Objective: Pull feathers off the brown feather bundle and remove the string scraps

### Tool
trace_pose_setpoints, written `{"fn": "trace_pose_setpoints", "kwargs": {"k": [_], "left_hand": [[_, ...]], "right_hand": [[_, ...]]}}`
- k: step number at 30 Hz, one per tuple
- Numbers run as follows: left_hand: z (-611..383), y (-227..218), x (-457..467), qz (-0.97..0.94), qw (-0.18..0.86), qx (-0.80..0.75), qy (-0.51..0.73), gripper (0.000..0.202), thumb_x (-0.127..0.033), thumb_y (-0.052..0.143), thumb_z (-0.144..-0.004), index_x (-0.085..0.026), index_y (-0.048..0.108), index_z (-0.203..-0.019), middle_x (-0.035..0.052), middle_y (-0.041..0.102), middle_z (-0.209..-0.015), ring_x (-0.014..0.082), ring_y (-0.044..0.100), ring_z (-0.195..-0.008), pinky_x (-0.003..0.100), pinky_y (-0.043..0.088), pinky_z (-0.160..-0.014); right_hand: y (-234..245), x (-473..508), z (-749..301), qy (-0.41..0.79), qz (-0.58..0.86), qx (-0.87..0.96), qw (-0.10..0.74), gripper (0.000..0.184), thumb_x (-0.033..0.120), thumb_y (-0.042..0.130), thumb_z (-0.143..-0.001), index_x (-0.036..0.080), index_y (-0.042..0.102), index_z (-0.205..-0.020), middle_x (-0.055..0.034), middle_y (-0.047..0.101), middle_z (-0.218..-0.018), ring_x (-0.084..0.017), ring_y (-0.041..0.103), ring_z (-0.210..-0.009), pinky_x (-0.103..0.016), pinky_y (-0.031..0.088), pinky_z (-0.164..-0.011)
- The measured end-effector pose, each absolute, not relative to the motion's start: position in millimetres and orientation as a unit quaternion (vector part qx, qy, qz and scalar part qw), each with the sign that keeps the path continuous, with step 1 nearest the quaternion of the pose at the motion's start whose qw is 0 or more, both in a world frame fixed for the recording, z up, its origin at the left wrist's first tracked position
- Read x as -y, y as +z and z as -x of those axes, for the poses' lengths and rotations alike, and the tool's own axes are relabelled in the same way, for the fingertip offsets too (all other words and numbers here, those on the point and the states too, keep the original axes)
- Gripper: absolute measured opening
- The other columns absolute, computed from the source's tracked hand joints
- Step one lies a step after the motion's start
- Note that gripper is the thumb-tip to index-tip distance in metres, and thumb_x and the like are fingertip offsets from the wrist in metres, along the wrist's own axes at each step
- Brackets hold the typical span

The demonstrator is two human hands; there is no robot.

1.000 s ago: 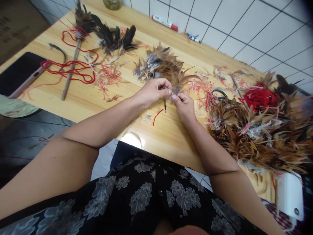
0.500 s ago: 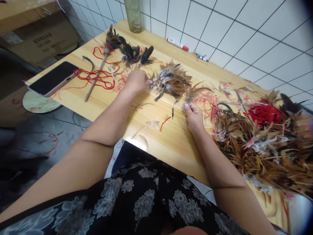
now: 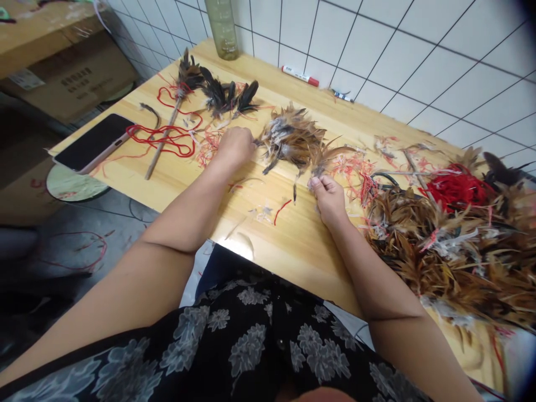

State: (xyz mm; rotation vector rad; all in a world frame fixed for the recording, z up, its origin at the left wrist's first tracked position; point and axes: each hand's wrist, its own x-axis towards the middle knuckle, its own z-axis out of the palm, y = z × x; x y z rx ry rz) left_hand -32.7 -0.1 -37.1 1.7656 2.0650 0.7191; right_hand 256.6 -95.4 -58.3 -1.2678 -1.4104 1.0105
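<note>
In the middle of the wooden table (image 3: 288,234) lies a loose pile of brown feathers (image 3: 295,134) with grey fluffy ends. My left hand (image 3: 237,146) is closed at the pile's left edge, its fingertips turned away, so what they pinch is hidden. Below the pile's right side, my right hand (image 3: 330,196) pinches a small bunch of brown feathers (image 3: 329,159) by the base between thumb and fingers. Black feathers (image 3: 224,96) lie beyond my left hand. A thin stick (image 3: 165,137) with dark feathers bound at its top rests to the left.
Red cord (image 3: 180,142) crosses the stick beside a phone (image 3: 92,142). A large heap of brown feathers (image 3: 452,262) with red strands (image 3: 460,187) covers the right side. Along the tiled wall are a bottle (image 3: 224,30), a red-capped marker (image 3: 299,75) and a blue-and-white marker (image 3: 343,96).
The camera view has shifted slightly. My left hand has turned a little at the pile's edge, hiding its fingers more. My right hand keeps its pinch on the feathers.
</note>
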Motion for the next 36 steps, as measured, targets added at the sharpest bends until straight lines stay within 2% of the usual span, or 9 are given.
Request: {"fn": "trace_pose_setpoints", "kwargs": {"k": [3,5,8,12,17,20,25,30,36], "left_hand": [[43,-35,-1,-0.624,0.160,-0.719,0.262,0.034,-0.006,0.073,-0.075,-0.025,0.047,-0.062,0.0009,0.042,-0.064,0.0401,0.074,-0.119,0.049,0.050,-0.120],[51,-28,1,-0.620,0.148,-0.721,0.271,0.040,-0.005,0.072,-0.077,-0.027,0.043,-0.061,-0.0011,0.032,-0.061,0.0374,0.073,-0.109,0.047,0.050,-0.113],[59,-14,5,-0.587,0.175,-0.694,0.378,0.036,-0.010,0.080,-0.085,-0.026,0.054,-0.066,-0.0014,0.042,-0.059,0.0275,0.067,-0.096,0.039,0.047,-0.098],[45,-3,14,-0.541,0.318,-0.611,0.482,0.039,-0.022,0.087,-0.097,-0.024,0.058,-0.072,-0.0037,0.052,-0.061,0.0159,0.052,-0.071,0.036,0.040,-0.072],[-5,4,40,-0.516,0.540,-0.479,0.461,0.048,-0.028,0.098,-0.095,-0.021,0.058,-0.068,-0.0031,0.056,-0.060,0.0099,0.048,-0.054,0.028,0.037,-0.059],[-34,4,58,-0.510,0.601,-0.439,0.431,0.050,-0.029,0.104,-0.091,-0.019,0.060,-0.069,-0.0027,0.058,-0.061,0.0080,0.050,-0.054,0.023,0.040,-0.057],[-67,-2,76,-0.508,0.608,-0.431,0.431,0.048,-0.016,0.097,-0.094,-0.018,0.058,-0.067,-0.0036,0.056,-0.061,0.0068,0.050,-0.054,0.018,0.044,-0.057],[-82,-13,80,-0.511,0.582,-0.464,0.430,0.041,-0.004,0.090,-0.092,-0.018,0.058,-0.071,-0.0053,0.057,-0.063,0.0067,0.050,-0.055,0.017,0.044,-0.057],[-80,-15,79,-0.522,0.557,-0.476,0.437,0.035,0.006,0.079,-0.089,-0.018,0.061,-0.072,-0.0048,0.058,-0.064,0.0082,0.051,-0.058,0.020,0.041,-0.059]], "right_hand": [[-59,95,-257,0.414,0.518,0.578,0.475,0.062,0.086,0.074,-0.088,0.027,0.062,-0.073,0.0028,0.045,-0.068,-0.018,0.048,-0.075,-0.032,0.042,-0.069],[-59,95,-257,0.416,0.522,0.576,0.473,0.062,0.086,0.075,-0.086,0.026,0.063,-0.073,0.0031,0.045,-0.068,-0.018,0.048,-0.074,-0.032,0.041,-0.070],[-59,94,-257,0.421,0.526,0.566,0.475,0.062,0.086,0.076,-0.084,0.026,0.063,-0.073,0.0032,0.046,-0.067,-0.018,0.048,-0.074,-0.032,0.040,-0.070],[-59,93,-257,0.440,0.524,0.545,0.484,0.064,0.088,0.077,-0.081,0.026,0.064,-0.073,0.0042,0.046,-0.066,-0.017,0.046,-0.072,-0.033,0.040,-0.072],[-62,89,-255,0.455,0.523,0.529,0.489,0.065,0.087,0.080,-0.082,0.025,0.066,-0.074,0.0052,0.047,-0.066,-0.015,0.046,-0.071,-0.033,0.042,-0.075],[-63,88,-249,0.442,0.549,0.518,0.486,0.056,0.073,0.082,-0.092,0.024,0.064,-0.072,0.0040,0.049,-0.068,-0.016,0.049,-0.075,-0.031,0.043,-0.076],[-60,88,-243,0.439,0.558,0.513,0.483,0.046,0.046,0.081,-0.102,0.022,0.062,-0.068,0.0037,0.051,-0.072,-0.014,0.049,-0.077,-0.031,0.044,-0.082],[-56,89,-243,0.401,0.564,0.552,0.465,0.059,0.052,0.081,-0.103,0.023,0.049,-0.062,0.0039,0.042,-0.070,-0.014,0.047,-0.078,-0.031,0.044,-0.082],[-54,91,-243,0.381,0.570,0.575,0.446,0.062,0.057,0.085,-0.100,0.023,0.048,-0.063,0.0037,0.043,-0.073,-0.015,0.048,-0.078,-0.032,0.045,-0.084]]}}
